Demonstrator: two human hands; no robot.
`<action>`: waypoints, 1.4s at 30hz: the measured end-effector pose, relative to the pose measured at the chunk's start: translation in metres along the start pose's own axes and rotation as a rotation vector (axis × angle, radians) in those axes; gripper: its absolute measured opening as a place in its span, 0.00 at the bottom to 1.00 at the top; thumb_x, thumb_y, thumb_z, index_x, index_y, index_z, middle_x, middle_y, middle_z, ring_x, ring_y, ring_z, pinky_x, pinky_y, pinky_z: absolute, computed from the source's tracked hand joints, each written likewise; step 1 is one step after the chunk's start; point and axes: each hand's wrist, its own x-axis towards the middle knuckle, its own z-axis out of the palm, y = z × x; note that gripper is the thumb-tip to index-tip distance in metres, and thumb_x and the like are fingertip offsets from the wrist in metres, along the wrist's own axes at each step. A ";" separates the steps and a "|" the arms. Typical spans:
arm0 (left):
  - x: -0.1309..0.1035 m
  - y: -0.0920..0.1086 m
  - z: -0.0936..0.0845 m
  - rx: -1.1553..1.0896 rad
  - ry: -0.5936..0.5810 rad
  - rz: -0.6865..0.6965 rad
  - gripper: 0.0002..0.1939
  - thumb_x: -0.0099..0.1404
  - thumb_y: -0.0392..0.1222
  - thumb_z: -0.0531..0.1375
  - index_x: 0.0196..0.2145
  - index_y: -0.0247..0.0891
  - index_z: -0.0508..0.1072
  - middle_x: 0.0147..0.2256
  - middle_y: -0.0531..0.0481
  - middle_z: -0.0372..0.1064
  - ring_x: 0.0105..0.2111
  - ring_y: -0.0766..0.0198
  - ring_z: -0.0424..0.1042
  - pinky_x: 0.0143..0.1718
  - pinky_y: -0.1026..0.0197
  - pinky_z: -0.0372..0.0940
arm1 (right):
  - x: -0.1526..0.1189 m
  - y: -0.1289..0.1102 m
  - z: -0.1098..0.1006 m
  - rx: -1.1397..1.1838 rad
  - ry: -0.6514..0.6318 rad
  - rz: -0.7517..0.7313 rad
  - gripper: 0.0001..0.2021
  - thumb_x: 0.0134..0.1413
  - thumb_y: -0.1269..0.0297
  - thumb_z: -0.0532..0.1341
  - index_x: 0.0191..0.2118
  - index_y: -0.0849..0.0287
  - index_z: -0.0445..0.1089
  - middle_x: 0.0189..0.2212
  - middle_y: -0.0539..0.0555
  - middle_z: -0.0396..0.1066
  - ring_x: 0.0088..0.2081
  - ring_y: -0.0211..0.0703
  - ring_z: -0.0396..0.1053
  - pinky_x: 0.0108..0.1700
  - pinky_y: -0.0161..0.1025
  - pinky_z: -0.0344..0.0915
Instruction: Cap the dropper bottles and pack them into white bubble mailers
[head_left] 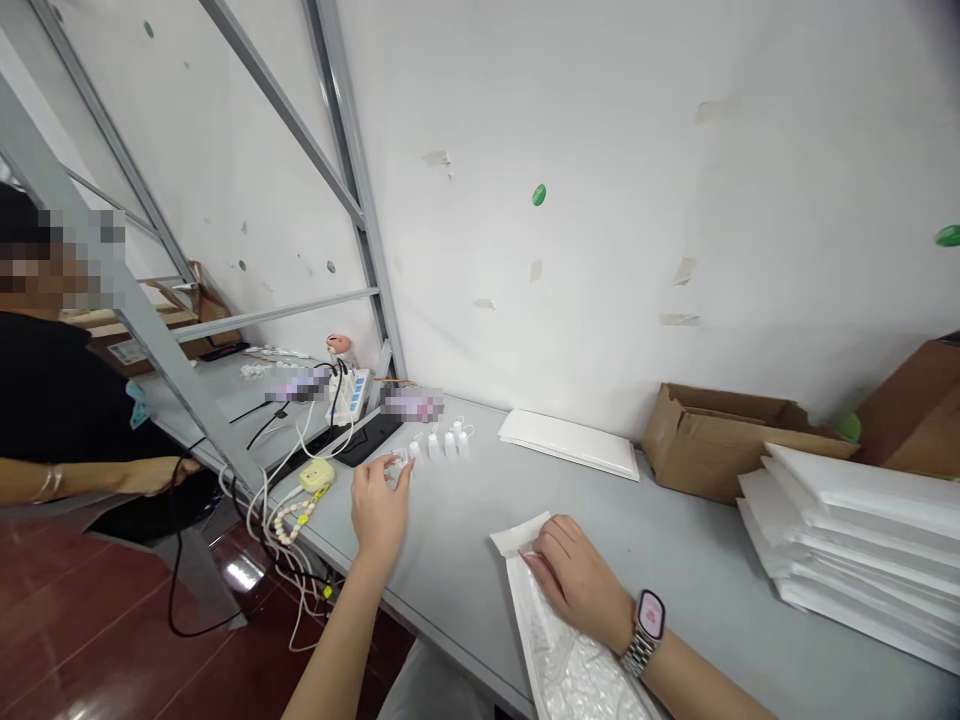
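Note:
My left hand (381,508) reaches over the table, thumb and fingertips curled around a small white, partly clear piece (400,458). Just past the fingertips stand several small white bottle-like pieces (433,446) with thin loops on top. Their exact kind is hard to make out. My right hand (574,580), wearing a watch on the wrist, grips the top end of a white bubble mailer (551,650) near the table's front edge. The mailer's bubbled surface shows below the hand; the hand hides part of its top end.
A stack of white mailers (862,540) lies at right, beside an open cardboard box (720,440). A flat white packet (570,445) rests by the wall. Left are a power strip (349,398), a yellow case (316,474), tangled cables and a metal frame post; beyond it sits another person (67,400).

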 end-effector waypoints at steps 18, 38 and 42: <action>-0.059 0.054 0.021 -0.645 -0.450 -0.039 0.09 0.54 0.45 0.59 0.29 0.37 0.72 0.31 0.46 0.76 0.34 0.59 0.74 0.38 0.59 0.66 | -0.002 -0.002 0.000 -0.033 0.029 -0.121 0.10 0.60 0.70 0.48 0.28 0.59 0.60 0.24 0.53 0.61 0.29 0.43 0.55 0.31 0.40 0.57; -0.075 0.068 0.033 -0.811 -0.665 -0.217 0.07 0.47 0.41 0.65 0.23 0.37 0.72 0.24 0.48 0.76 0.29 0.59 0.74 0.33 0.61 0.64 | -0.001 -0.004 -0.002 -0.073 0.060 -0.149 0.12 0.60 0.71 0.48 0.27 0.59 0.61 0.23 0.53 0.62 0.29 0.43 0.55 0.32 0.40 0.57; -0.073 0.068 0.037 -0.864 -0.704 -0.260 0.10 0.45 0.43 0.66 0.23 0.36 0.71 0.24 0.46 0.77 0.29 0.58 0.75 0.34 0.60 0.65 | -0.002 -0.004 -0.001 -0.070 0.052 -0.151 0.12 0.60 0.70 0.47 0.27 0.59 0.61 0.23 0.53 0.61 0.29 0.43 0.55 0.32 0.40 0.58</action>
